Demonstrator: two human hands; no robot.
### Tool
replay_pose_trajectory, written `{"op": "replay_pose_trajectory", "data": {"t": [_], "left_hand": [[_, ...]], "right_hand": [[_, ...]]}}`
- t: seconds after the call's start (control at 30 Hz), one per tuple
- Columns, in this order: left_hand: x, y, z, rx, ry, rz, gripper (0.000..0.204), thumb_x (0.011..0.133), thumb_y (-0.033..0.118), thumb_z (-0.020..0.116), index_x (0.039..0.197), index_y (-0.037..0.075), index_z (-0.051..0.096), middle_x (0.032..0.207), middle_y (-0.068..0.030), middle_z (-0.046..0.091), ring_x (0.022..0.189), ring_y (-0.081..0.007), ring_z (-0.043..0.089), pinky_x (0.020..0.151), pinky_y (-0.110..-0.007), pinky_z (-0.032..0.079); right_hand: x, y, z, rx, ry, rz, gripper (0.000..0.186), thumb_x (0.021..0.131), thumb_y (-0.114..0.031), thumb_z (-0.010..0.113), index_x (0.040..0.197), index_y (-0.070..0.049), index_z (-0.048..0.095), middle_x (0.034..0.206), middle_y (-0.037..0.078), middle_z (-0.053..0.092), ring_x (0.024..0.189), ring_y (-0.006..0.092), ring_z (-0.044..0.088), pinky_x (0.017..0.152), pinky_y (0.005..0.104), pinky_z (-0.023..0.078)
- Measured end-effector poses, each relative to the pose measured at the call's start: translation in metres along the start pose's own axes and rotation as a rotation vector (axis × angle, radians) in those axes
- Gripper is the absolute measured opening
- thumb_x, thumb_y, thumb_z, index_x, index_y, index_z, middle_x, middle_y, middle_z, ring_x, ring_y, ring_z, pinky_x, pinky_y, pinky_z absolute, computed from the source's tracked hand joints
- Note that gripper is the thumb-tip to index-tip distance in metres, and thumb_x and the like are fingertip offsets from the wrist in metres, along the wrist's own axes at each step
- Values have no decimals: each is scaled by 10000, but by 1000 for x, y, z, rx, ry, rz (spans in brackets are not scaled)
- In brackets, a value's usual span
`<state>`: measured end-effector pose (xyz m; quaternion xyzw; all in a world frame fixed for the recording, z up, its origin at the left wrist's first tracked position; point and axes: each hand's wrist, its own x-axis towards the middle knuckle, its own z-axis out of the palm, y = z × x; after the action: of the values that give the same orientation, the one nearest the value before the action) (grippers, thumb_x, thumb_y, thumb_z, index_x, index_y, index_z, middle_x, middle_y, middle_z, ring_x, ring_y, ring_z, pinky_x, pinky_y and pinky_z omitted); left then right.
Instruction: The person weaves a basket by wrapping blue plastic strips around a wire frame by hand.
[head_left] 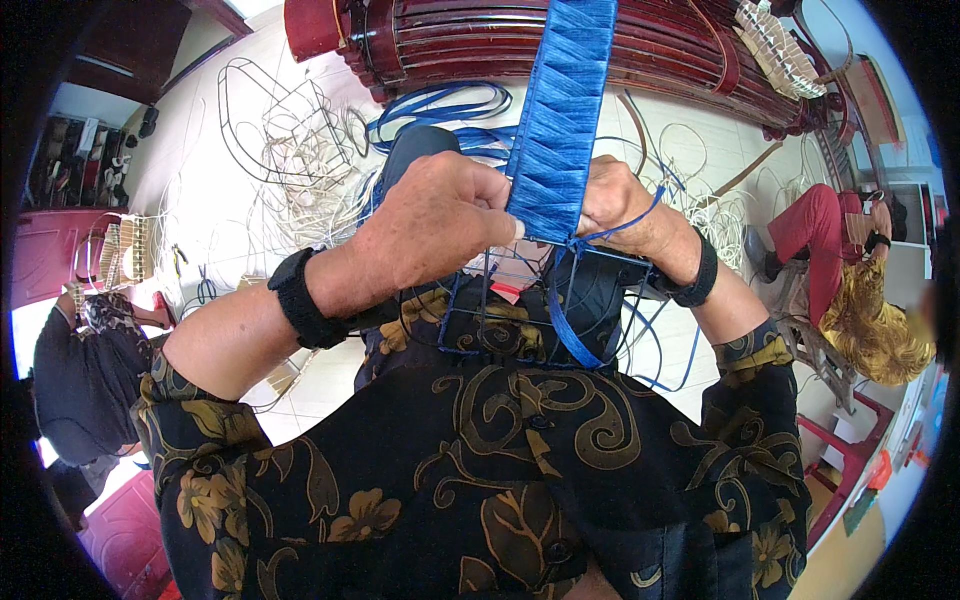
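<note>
In front of me stands a metal wire frame (482,335), its upper part wrapped in a panel of flat blue strip (562,120) with a zigzag of overlapping folds. My left hand (425,220) is closed on the panel's lower left edge, thumb pressed at its corner. At the right edge my right hand (625,210) is closed, a loose blue strip (635,222) running by its fingers; some fingertips are hidden behind the panel. From the lower corner a blue strip end (568,325) hangs down over the bare wires.
Coils of blue strip (440,105) and tangled pale strips with bare wire frames (300,130) lie on the tiled floor. Dark red wooden furniture (420,40) spans the far side. A person in red trousers (808,240) sits at right, another in dark clothes (85,370) at left.
</note>
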<state>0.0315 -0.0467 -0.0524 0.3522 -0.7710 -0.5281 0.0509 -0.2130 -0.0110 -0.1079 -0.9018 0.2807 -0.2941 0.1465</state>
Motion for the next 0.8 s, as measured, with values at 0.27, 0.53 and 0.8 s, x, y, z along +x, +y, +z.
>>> {"op": "replay_pose_trajectory", "data": {"t": [0.27, 0.53, 0.8], "left_hand": [[2, -1, 3, -82, -2, 8, 266, 904, 126, 691, 679, 44, 577, 599, 70, 457, 577, -27, 408, 500, -247, 302], [-1, 3, -2, -99, -19, 30, 254, 926, 122, 689, 714, 36, 577, 619, 68, 443, 603, -35, 404, 527, -257, 323], [-2, 7, -6, -38, -29, 73, 245, 893, 130, 712, 716, 11, 590, 603, 44, 482, 599, -42, 430, 522, -281, 348]], "right_hand": [[-1, 3, 0, 57, 25, 19, 281, 788, -204, 787, 1039, -86, 737, 973, 101, 742, 794, 283, 738, 686, 368, 589], [6, 6, 2, -17, 45, -58, 301, 814, -200, 750, 1084, -70, 715, 943, 116, 734, 758, 269, 730, 655, 371, 592], [1, 6, 4, -11, -81, 21, 339, 764, -150, 789, 1093, -90, 731, 1044, 97, 736, 914, 288, 734, 802, 381, 596]]}}
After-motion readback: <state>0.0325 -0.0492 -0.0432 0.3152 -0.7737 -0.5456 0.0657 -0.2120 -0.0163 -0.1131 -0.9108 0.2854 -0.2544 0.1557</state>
